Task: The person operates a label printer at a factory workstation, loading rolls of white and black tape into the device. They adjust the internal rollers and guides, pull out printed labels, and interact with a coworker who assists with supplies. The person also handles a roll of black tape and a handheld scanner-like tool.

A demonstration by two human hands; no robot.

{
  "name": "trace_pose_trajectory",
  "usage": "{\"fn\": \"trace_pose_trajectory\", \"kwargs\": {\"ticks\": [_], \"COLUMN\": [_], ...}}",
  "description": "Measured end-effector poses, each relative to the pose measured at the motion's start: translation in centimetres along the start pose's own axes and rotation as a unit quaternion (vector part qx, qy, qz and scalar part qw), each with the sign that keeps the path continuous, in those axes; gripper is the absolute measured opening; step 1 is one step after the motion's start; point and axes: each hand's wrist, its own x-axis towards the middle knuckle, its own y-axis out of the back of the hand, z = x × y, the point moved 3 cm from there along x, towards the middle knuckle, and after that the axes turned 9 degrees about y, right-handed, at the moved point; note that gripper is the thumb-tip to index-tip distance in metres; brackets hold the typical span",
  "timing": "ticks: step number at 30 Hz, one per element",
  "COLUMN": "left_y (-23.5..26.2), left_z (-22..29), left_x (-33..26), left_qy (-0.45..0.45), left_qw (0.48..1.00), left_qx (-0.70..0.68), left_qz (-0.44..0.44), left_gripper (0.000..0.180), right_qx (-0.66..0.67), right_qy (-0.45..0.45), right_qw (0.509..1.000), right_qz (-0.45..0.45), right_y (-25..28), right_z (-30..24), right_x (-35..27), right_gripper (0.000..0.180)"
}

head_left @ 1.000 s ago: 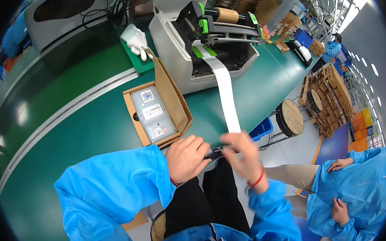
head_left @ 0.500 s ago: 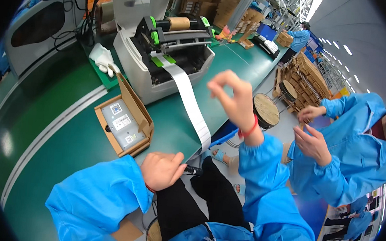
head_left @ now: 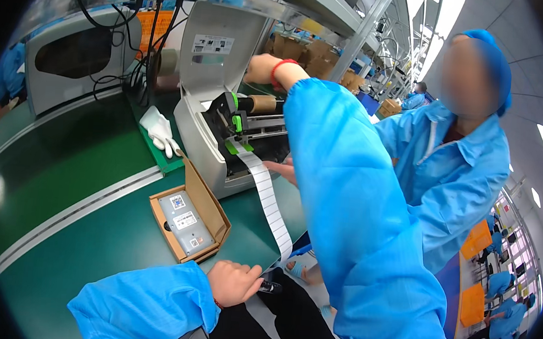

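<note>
— Higher than half a second ago, the bare right hand (head_left: 263, 70) has gone up to a raised, pale grey plastic lid (head_left: 222, 24), and a blue-jacketed co-worker (head_left: 457, 173) has come into closer view.
— And the other hand?
— Low by the front edge of the green-topped bench (head_left: 91, 232), the bare left hand (head_left: 233, 283) is a fist wrapped round a short, glossy black cylinder (head_left: 271, 287).
— Which way does that point?
— To the right; its long axis lies nearly level across the view, the free end over the black trousers (head_left: 299, 313).
— How is the right arm held?
— Stretched forward and up in its blue sleeve (head_left: 358, 194), a red cord bracelet (head_left: 278, 71) at the wrist. Fingers bend beside the lid's right edge; I cannot tell whether they grip it.
— What sits beneath?
— An open, boxy, pale grey printer (head_left: 186, 144), its mouth toward the lower right. Out runs a white paper label strip (head_left: 269, 201), with the co-worker's hand (head_left: 284, 169) just beside it.
— Any writing?
— Only fine print: a white sticker (head_left: 213, 44) inside the lid, and labels with square codes on a flat grey case (head_left: 188, 230) in an open brown cardboard box (head_left: 205, 196).
</note>
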Motion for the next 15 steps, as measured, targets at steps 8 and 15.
{"fn": "trace_pose_trajectory", "kwargs": {"ticks": [8,15], "left_y": [-0.1,-0.2], "left_z": [-0.2,0.3], "left_x": [-0.2,-0.6], "left_qy": [0.013,-0.019], "left_qw": [1.000,0.999], "left_qx": [0.015,0.034], "left_qz": [-0.004,0.004], "left_gripper": [0.022,0.029], "right_qx": [-0.074,-0.111], "right_qy": [0.084,0.357], "right_qw": [0.986,0.890], "right_qz": [0.119,0.260], "right_y": [4.8,-4.7], "right_z": [-3.6,-12.1], "right_x": [-4.3,-25.2], "right_gripper": [0.027,0.015]}}
